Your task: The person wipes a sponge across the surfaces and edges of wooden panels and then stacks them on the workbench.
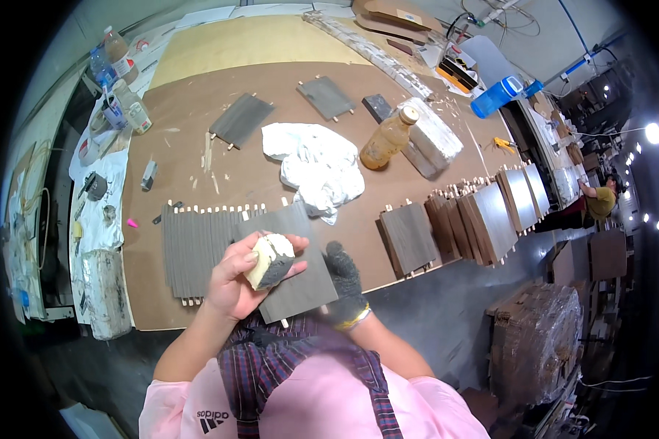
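Observation:
My bare left hand (231,282) is closed around a cream sponge block (269,257) with a dark grey smeared side. Just beneath the sponge lies a grey wood-grain panel (298,282) with pale dowels at its ends. At the panel's right edge, my right hand (346,289) wears a dark grey glove and grips the panel; some of its fingers are hidden. To the left, a row of similar panels (201,252) stands packed together. A crumpled white cloth (311,164) rests beyond the held panel.
Stacked panels (410,238) line the table's right front edge. Two loose panels (241,119) lie farther back. A bottle of yellowish-brown liquid (388,139) stands beside a whitish block (433,139). Bottles (121,55) crowd the left side. A person (599,199) is at the far right.

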{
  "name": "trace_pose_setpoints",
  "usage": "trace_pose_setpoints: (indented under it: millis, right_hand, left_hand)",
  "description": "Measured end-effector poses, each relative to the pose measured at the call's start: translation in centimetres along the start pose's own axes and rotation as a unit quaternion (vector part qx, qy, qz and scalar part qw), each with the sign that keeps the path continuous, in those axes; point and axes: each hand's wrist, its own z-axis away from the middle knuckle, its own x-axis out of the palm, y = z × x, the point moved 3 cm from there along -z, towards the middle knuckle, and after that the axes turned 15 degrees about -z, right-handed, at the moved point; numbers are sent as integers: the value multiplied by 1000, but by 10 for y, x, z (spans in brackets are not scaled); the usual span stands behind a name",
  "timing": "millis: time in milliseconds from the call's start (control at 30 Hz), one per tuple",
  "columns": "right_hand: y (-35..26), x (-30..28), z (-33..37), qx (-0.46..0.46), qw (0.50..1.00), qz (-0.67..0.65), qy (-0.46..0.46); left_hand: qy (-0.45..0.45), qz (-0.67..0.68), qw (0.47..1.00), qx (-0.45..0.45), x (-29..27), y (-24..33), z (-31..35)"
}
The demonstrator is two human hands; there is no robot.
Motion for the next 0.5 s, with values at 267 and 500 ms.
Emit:
trace_pose_setpoints:
  millis: [267,500]
  right_hand:
    - [5,25,-18,121,991,62,-2]
    - [-18,46,-22,13,999,19,-49]
  left_hand:
    - [-50,29,998,39,4,1,-2]
    - [56,-124,988,75,-9,17,3]
